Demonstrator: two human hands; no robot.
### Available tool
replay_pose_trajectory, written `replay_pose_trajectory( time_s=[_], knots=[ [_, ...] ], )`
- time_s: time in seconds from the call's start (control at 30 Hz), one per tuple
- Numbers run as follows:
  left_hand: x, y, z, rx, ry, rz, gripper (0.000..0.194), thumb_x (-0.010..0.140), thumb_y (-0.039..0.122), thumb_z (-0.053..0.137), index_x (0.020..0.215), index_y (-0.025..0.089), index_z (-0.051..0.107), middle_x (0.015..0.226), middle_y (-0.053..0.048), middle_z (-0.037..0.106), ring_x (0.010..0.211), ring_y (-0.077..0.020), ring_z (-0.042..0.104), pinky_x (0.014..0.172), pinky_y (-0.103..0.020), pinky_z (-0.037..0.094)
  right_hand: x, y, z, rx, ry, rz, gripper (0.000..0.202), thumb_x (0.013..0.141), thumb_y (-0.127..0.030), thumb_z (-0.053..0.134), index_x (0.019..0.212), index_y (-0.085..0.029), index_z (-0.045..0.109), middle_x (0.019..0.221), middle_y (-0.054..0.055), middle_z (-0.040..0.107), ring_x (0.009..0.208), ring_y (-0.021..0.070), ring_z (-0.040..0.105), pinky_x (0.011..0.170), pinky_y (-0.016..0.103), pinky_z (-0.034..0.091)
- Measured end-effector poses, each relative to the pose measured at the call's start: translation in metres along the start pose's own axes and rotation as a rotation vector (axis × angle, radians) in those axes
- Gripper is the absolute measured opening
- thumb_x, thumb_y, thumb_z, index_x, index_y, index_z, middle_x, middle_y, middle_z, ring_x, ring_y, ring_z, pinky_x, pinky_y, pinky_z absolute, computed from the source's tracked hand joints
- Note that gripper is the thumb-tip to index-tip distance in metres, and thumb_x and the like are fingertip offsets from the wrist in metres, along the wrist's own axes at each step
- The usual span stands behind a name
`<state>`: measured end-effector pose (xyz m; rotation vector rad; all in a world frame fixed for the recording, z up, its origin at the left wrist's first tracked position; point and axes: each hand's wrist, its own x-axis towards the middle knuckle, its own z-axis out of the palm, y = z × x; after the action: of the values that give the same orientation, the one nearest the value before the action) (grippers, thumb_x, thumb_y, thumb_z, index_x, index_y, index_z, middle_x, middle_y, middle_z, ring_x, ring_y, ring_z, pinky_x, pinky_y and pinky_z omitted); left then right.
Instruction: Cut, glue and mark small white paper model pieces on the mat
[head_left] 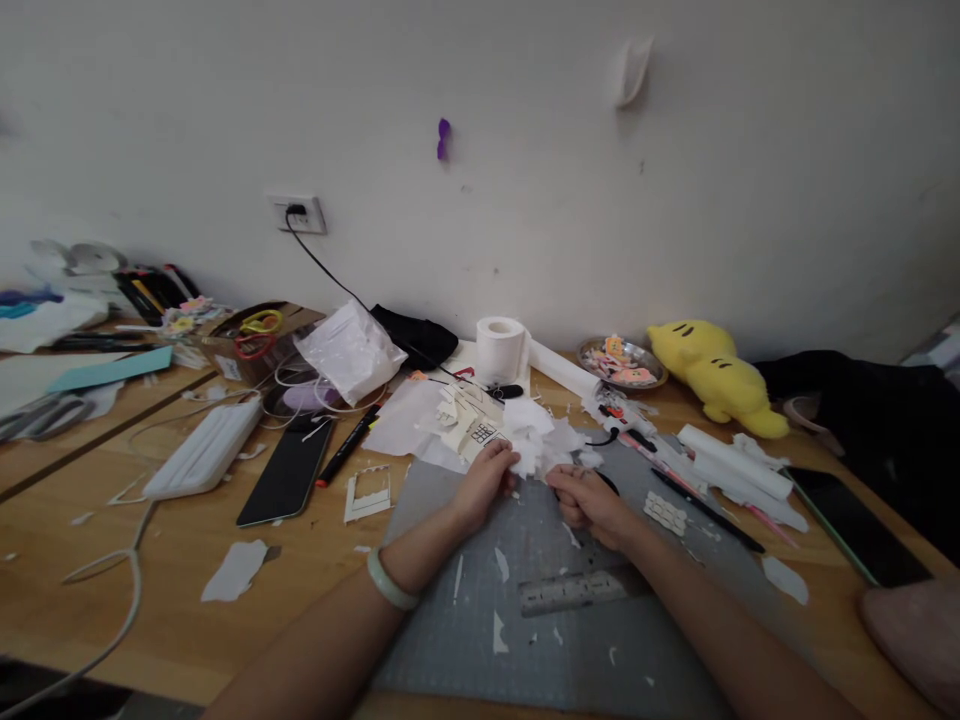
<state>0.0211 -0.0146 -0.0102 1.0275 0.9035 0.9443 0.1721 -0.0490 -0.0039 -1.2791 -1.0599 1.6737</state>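
My left hand [486,485], with a pale bangle [391,582] on the wrist, has its fingers pinched together at the edge of crumpled white paper [531,430]. Whatever lies between those fingertips is too small to make out. A little to the right, my right hand [589,500] is closed, thumb against the bent fingers; its contents are hidden. Beside its knuckles shows a dark curved object [606,482], partly covered. Both hands are over a grey cutting mat [465,640]. Below them on the mat lie a metal ruler [574,592] and several white paper scraps [500,633].
A paper roll [501,352], a metal dish [622,362] of colourful cutouts and a yellow plush toy [716,375] line the wall. Phones [285,472] lie left and right. At left are a marker [348,447], a white power strip [204,450] with cable and a cardboard box [225,362].
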Motion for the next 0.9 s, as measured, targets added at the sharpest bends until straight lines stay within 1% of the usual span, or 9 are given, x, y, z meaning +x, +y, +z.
replay_pose_trajectory(
  time_s=[0.1,0.23,0.37,0.53,0.7,0.8,0.9],
  knots=[
    [0.002,-0.001,-0.001,-0.025,-0.008,-0.008,0.022,0.061,0.033,0.053,0.067,0.02,0.037,0.051,0.009,0.038,0.038,-0.0047,0.036,0.038,-0.017,0.025,0.0,-0.001,-0.001,0.014,-0.013,0.01,0.037,0.059,-0.045,0.064,0.06,-0.021,0.036,0.034,-0.015,0.023,0.03,0.0011,0.012,0.033,0.018,0.006],
    [0.001,0.0,-0.001,-0.029,-0.03,-0.018,0.023,0.062,0.033,0.055,0.068,0.019,0.038,0.048,0.009,0.039,0.038,-0.0052,0.036,0.039,-0.017,0.025,0.001,-0.001,-0.004,0.039,-0.048,0.027,0.033,0.063,-0.048,0.059,0.062,-0.019,0.042,0.034,-0.015,0.022,0.029,0.0017,0.013,0.033,0.018,0.007],
    [0.0,0.0,0.0,-0.031,-0.049,-0.02,0.024,0.063,0.034,0.056,0.069,0.019,0.038,0.046,0.009,0.039,0.038,-0.0056,0.036,0.04,-0.017,0.025,0.003,0.0,-0.009,0.067,-0.082,0.054,0.031,0.066,-0.047,0.056,0.063,-0.019,0.044,0.035,-0.014,0.021,0.029,0.0019,0.013,0.033,0.019,0.007],
    [0.002,-0.001,-0.001,-0.037,-0.054,-0.018,0.025,0.063,0.035,0.057,0.07,0.019,0.04,0.048,0.009,0.04,0.038,-0.0053,0.036,0.04,-0.018,0.025,0.003,-0.001,-0.011,0.094,-0.112,0.071,0.032,0.066,-0.048,0.056,0.064,-0.019,0.043,0.035,-0.015,0.019,0.029,0.0019,0.012,0.034,0.019,0.006],
    [0.002,-0.002,-0.001,-0.025,-0.063,-0.027,0.023,0.062,0.032,0.059,0.07,0.019,0.042,0.048,0.009,0.041,0.038,-0.0049,0.036,0.04,-0.017,0.024,0.002,-0.001,-0.009,0.1,-0.119,0.048,0.034,0.066,-0.048,0.059,0.065,-0.019,0.04,0.036,-0.015,0.021,0.03,0.0017,0.012,0.035,0.019,0.005],
    [0.001,-0.001,0.0,-0.014,-0.073,-0.035,0.022,0.062,0.03,0.06,0.068,0.018,0.043,0.047,0.008,0.041,0.038,-0.0049,0.037,0.04,-0.017,0.025,0.002,-0.001,-0.008,0.1,-0.127,0.033,0.037,0.064,-0.045,0.063,0.063,-0.02,0.035,0.036,-0.015,0.023,0.031,0.0012,0.012,0.035,0.019,0.005],
    [0.001,-0.001,0.0,-0.015,-0.07,-0.038,0.022,0.061,0.029,0.061,0.07,0.018,0.044,0.047,0.009,0.041,0.038,-0.0045,0.036,0.041,-0.017,0.025,0.001,0.0,-0.008,0.099,-0.133,0.032,0.037,0.064,-0.041,0.064,0.063,-0.021,0.033,0.036,-0.015,0.023,0.031,0.001,0.012,0.035,0.019,0.005]
  ],
)
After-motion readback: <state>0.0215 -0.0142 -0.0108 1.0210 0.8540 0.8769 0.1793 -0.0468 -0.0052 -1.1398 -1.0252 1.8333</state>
